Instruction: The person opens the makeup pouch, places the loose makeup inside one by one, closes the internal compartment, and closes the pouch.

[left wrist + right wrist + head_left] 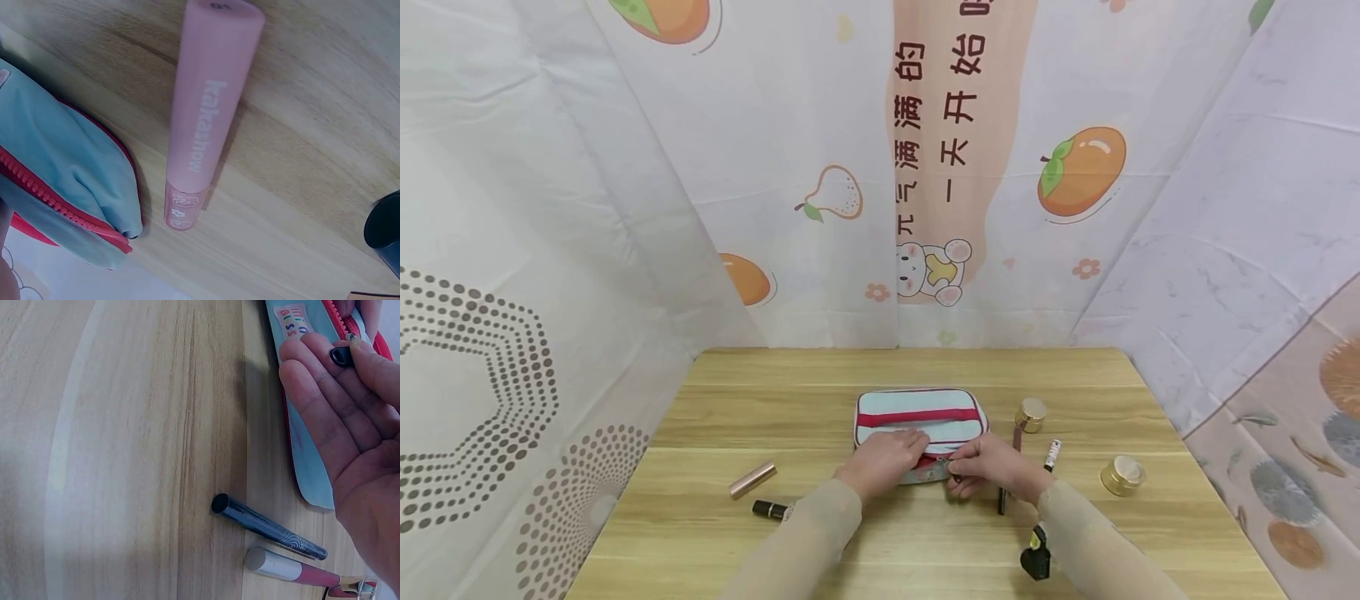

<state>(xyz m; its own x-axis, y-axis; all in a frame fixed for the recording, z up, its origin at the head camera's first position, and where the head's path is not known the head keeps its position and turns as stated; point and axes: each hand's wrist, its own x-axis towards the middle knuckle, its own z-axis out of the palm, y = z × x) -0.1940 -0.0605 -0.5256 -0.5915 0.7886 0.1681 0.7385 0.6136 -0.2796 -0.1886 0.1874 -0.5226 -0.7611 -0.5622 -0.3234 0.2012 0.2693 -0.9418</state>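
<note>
A light-blue zip pouch (917,402) with a red strap and red piping sits mid-table. In the right wrist view its red zipper (335,314) shows beside a label with coloured letters. My right hand (992,468) pinches the black zipper pull (341,357) between thumb and forefinger at the pouch's front. On the front of the pouch's top rests my left hand (886,460), fingers extended; its thumb is hidden in the head view. Below the left wrist lies a pink tube marked "kakashow" (209,106), apart from the pouch.
At left lie a rose-gold tube (752,481) and a black tube (770,510). Two gold-coloured jars (1032,415) stand at right. Near my right forearm are a black tube (269,528), a pink tube with a pale end (287,567) and a black heart-shaped piece (1037,563).
</note>
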